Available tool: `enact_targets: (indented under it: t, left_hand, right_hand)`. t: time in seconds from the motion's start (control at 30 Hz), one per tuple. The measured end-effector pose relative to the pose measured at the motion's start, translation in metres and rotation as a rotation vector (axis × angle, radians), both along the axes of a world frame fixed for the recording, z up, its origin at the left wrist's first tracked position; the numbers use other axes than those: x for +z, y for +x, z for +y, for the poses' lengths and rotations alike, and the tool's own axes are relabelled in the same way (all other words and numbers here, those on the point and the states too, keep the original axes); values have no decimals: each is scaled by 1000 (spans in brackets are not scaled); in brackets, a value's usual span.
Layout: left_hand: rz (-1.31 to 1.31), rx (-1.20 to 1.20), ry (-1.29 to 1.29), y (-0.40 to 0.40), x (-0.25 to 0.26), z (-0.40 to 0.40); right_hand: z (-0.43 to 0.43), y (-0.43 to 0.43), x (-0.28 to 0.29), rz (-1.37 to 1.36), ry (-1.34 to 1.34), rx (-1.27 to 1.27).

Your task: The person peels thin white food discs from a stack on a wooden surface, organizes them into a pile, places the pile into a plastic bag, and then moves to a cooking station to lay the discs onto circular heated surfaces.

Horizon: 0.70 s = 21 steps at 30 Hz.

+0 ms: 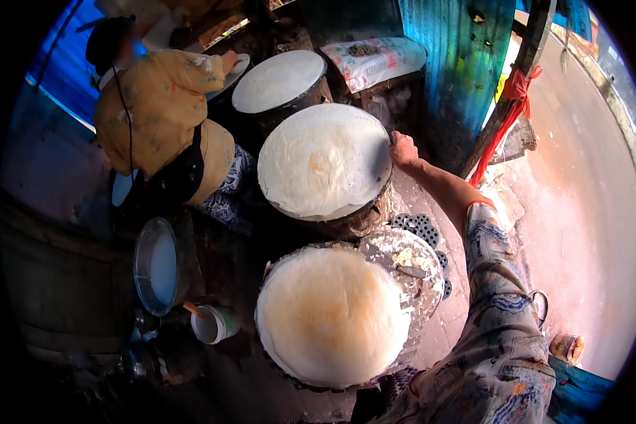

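My right hand (pixel 404 149) reaches out to the right edge of a round griddle covered by a large thin pale flatbread (pixel 318 164). The fingers are curled at that edge, and whether they pinch the bread or touch the rim is hidden. The sheet has a small tan patch near its middle, and its lower border looks loose from the griddle. My left hand is out of view. Nearer to me lies a second large flatbread (pixel 334 318), browned in the middle, on another round griddle.
A co-worker (pixel 159 116) leans over a far griddle at upper left, beside another pale sheet (pixel 278 79). At left stand a metal basin (pixel 139 275) of whitish liquid and a bucket (pixel 227 324). Perforated briquettes (pixel 426 233) lie by a crusted round surface (pixel 429 270). A post (pixel 487 143) rises at right.
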<state>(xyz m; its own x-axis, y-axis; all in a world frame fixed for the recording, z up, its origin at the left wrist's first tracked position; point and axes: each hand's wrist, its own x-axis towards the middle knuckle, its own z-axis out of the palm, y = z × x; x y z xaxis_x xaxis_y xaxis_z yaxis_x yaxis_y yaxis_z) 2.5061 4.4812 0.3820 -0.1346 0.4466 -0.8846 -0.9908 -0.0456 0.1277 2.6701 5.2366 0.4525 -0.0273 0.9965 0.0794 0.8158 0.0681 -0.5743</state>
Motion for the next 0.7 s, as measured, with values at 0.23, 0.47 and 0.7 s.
enact_targets:
  t: [0.23,0.47,0.7]
  left_hand:
    - [1,-17,-77,-1,-8,16]
    - [12,3,-89,5,-15,22]
    - [11,25,-81,11,-17,22]
  right_hand:
    - [53,-1,-24,173,31,-117]
    - [48,-21,9,59,56,-123]
    - [42,-56,64,63,102,32]
